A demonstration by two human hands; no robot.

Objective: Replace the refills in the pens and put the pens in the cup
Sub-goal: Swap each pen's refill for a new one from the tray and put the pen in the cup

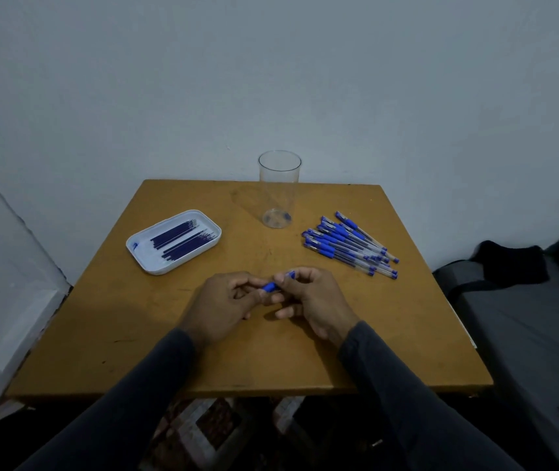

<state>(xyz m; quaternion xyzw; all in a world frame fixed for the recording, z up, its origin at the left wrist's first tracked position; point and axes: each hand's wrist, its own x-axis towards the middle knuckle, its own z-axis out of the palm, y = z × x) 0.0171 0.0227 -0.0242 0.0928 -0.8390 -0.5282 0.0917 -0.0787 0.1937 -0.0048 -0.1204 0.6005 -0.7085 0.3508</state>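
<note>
On the left of the counter [135, 334] sits a white tray [142, 260] with a loose row of dark blue refills [183, 237] lying flat in it. They look thin and light, and I would guess a little bendy, so each is best pinched near its middle and lifted out singly; the tips may be delicate.

Nearer the front edge, the left hand [223, 300] and the right hand [315, 300] meet over the wood. Between them is one pen [273, 286], only its blue rubber sleeve and a bit of clear barrel showing. The left grip is closed narrow on the sleeve end, the right grip is pinched on the other part, and the pen is held just above the counter. It looks like the twisting-apart step, though I cannot tell whether the barrel has come loose. The rubber sleeve should give good purchase; the clear plastic barrel is smooth, stiff and probably slippery, so a firm pinch there matters.

Behind, at the far edge, the clear cup [280, 192] stands upright with no pens in it. It is tall, narrow and likely light, so it could tip if a pen is dropped in carelessly.

To the right lies the pile of pens [349, 244], overlapping and apt to roll.
</note>
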